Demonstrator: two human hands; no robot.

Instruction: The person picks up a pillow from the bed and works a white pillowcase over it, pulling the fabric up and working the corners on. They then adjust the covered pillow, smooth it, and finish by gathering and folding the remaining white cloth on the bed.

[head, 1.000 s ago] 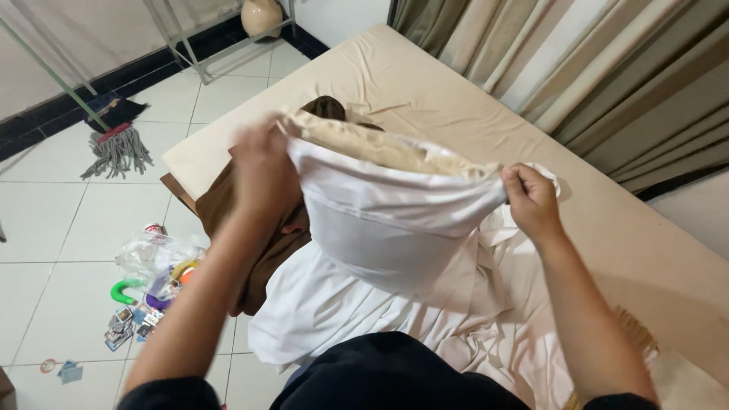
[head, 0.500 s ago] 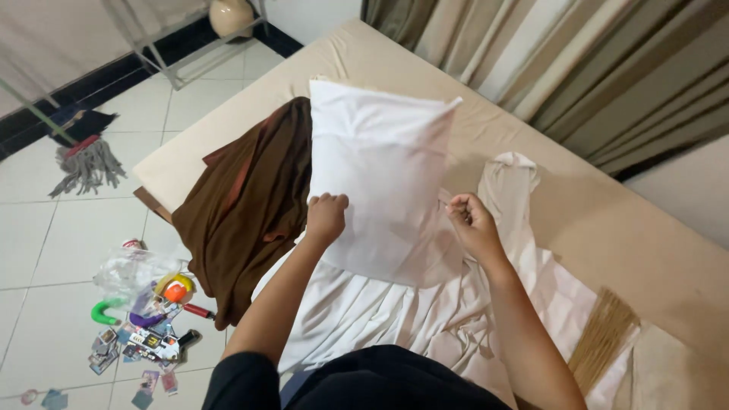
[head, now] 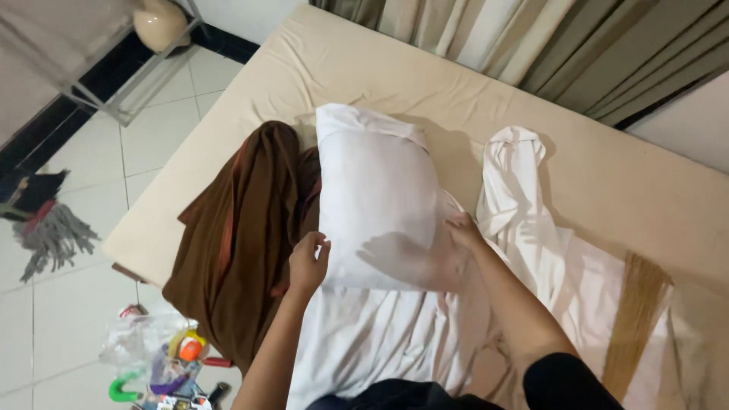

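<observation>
A white pillow in a white pillowcase [head: 376, 193] lies on the beige mattress [head: 471, 91]. My left hand [head: 307, 262] grips the pillowcase's near left corner. My right hand [head: 456, 239] presses the near right edge, its fingers partly tucked into the loose fabric. A white sheet [head: 380, 342] spreads under the pillow toward me and bunches up at the right [head: 516, 171]. A brown cloth [head: 243, 228] is heaped just left of the pillow.
Striped curtains [head: 547, 38] hang behind the bed. On the tiled floor at the left lie a mop head [head: 49, 235] and a plastic bag with colourful small items [head: 163, 357]. A straw whisk [head: 634, 319] rests on the sheet at the right.
The pillowcase was held open in the air, then pulled over the pillow. The pillow has now come down flat on the mattress with both hands at its near end.
</observation>
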